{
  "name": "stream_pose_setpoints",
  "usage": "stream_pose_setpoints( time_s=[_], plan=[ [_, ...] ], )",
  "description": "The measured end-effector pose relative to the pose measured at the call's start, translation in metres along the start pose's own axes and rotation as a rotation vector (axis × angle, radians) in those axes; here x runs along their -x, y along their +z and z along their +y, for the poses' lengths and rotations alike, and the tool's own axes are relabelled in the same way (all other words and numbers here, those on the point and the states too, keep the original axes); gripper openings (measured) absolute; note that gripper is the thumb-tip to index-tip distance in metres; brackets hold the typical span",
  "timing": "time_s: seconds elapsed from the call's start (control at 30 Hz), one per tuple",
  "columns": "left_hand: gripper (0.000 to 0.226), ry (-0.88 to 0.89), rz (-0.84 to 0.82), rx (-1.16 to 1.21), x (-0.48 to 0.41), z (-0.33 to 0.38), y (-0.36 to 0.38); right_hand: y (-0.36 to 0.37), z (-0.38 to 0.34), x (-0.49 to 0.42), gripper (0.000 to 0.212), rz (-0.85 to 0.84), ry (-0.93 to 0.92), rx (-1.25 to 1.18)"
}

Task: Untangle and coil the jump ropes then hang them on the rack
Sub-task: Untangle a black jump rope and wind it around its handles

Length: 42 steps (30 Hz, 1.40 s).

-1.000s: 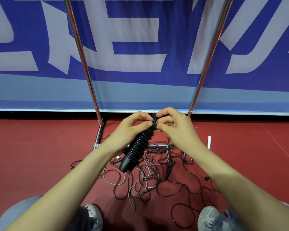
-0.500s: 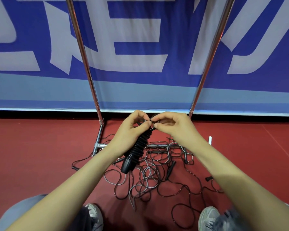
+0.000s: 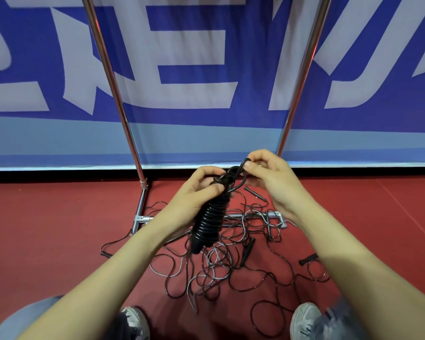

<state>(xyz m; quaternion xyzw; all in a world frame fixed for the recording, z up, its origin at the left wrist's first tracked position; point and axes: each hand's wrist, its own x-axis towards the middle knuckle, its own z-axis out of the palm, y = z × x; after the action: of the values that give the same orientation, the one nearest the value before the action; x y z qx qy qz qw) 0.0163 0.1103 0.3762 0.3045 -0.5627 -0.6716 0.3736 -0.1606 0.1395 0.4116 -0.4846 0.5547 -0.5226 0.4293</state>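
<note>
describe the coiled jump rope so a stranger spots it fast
Between the rack's chrome uprights, above the loose ropes tangled on the red floor, the left hand grips a black coiled jump rope while the right hand pinches its top loop. It alone is tightly wound and off the floor.

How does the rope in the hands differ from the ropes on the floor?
The coiled rope is wound into a tight bundle; the floor ropes lie in a loose tangle. The coiled rope is held up, left hand gripping it, right hand pinching its top loop; the floor ropes rest on the red floor. The coiled rope is all black; the floor ropes include grey ones.
</note>
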Motion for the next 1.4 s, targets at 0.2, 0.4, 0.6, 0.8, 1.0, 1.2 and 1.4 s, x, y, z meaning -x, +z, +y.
stream_pose_setpoints(
  time_s=[0.2,0.4,0.6,0.8,1.0,1.2,1.4],
  plan=[
    [0.036,-0.023,-0.177,-0.218,-0.001,0.005,-0.002,-0.005,-0.001,-0.007,0.016,0.006,0.213,-0.257],
    [0.038,-0.14,0.055,-0.518,0.005,-0.033,-0.025,-0.015,-0.004,-0.006,0.013,-0.083,0.165,0.078],
    [0.045,0.116,0.048,-0.614,0.006,-0.029,0.009,0.0,0.004,-0.005,0.016,-0.117,0.173,0.251],
    [0.012,0.175,0.118,-0.558,-0.011,-0.025,0.019,0.015,0.008,-0.007,0.016,-0.076,0.09,0.216],
    [0.02,0.051,0.054,-0.269,-0.019,-0.02,0.018,0.027,0.007,-0.005,0.018,0.027,0.123,0.048],
    [0.015,0.01,0.008,-0.254,-0.025,-0.016,0.012,0.038,0.004,0.005,0.02,0.062,0.049,-0.037],
    [0.03,0.039,0.115,-0.398,-0.023,-0.023,0.004,0.041,0.004,0.016,0.02,-0.094,-0.061,0.102]
  ],
)
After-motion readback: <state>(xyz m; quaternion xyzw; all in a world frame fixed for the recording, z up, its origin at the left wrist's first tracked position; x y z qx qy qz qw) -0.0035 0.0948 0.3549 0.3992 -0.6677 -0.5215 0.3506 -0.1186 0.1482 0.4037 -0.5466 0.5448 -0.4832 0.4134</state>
